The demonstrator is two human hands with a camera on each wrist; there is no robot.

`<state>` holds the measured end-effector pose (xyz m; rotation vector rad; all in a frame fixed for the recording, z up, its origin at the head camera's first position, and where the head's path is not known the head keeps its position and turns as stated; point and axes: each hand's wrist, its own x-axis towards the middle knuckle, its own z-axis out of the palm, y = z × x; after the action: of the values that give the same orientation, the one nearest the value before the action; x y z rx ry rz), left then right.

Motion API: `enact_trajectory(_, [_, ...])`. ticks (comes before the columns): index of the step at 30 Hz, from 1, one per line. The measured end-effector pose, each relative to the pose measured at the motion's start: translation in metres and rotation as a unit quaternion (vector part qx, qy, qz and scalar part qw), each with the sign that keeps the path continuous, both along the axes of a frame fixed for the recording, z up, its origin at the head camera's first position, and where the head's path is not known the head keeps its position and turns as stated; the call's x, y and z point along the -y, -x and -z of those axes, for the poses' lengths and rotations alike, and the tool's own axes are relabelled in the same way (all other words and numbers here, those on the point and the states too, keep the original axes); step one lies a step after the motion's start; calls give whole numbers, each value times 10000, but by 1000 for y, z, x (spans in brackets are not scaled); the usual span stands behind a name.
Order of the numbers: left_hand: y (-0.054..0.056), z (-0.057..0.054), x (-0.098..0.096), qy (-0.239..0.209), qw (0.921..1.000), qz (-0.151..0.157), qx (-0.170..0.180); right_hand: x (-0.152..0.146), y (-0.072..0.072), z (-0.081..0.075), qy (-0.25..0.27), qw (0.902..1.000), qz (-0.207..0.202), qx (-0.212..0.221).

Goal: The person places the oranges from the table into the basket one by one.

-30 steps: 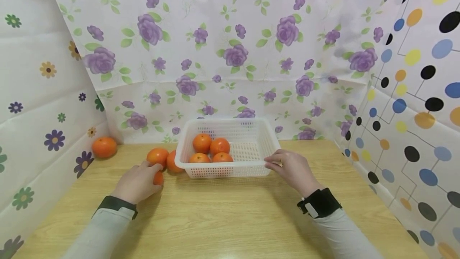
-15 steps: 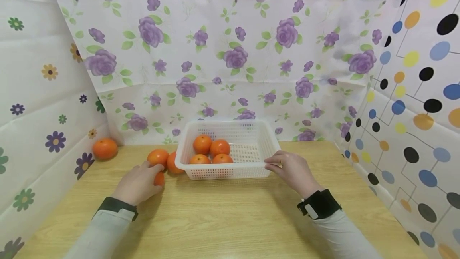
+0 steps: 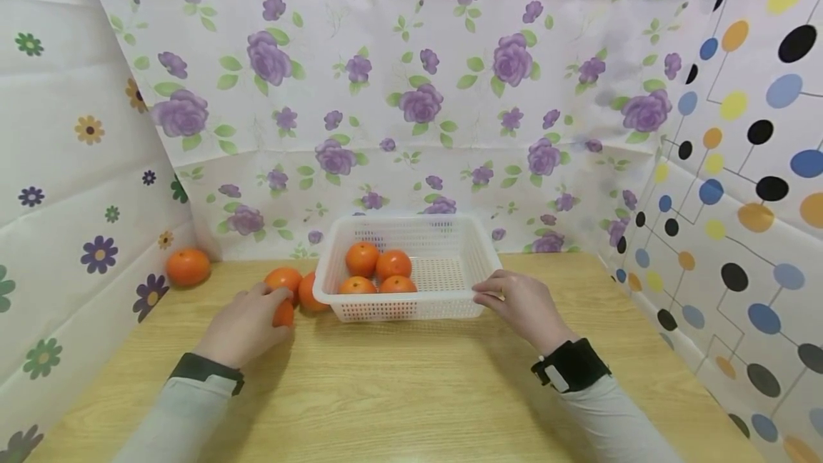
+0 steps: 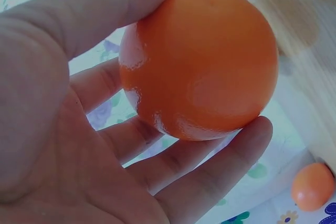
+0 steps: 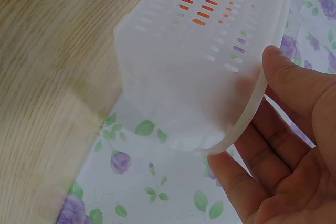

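Note:
My left hand (image 3: 243, 326) holds an orange (image 4: 202, 61) between its thumb and curled fingers, left of the white plastic basket (image 3: 444, 296). In the head view the hand covers most of that fruit. Right behind it lies a second orange (image 3: 283, 279), and a third orange (image 3: 311, 293) sits against the basket's left end. My right hand (image 3: 526, 308) pinches the basket rim (image 5: 252, 106) at the front right corner, thumb on one side and fingers on the other. Several oranges (image 3: 393, 264) rest in the left half of the basket.
Another orange (image 3: 188, 267) lies at the far left, by the flowered side cloth (image 3: 96, 184). Behind the wooden table (image 3: 398, 391) hangs a purple-flowered cloth (image 3: 386, 91). A dotted cloth (image 3: 739, 234) stands along the right side.
My left hand has shifted very slightly up and to the left in the head view, the orange with it. The right hand and the basket stay put.

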<state>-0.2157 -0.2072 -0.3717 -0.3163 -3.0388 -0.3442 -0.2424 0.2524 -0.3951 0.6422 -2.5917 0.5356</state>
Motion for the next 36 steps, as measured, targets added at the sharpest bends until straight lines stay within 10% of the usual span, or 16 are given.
enact_trajectory(36, [-18,-22,-20,-439,9739,651,-2128,-1,1,1,4,10000,-12,-47])
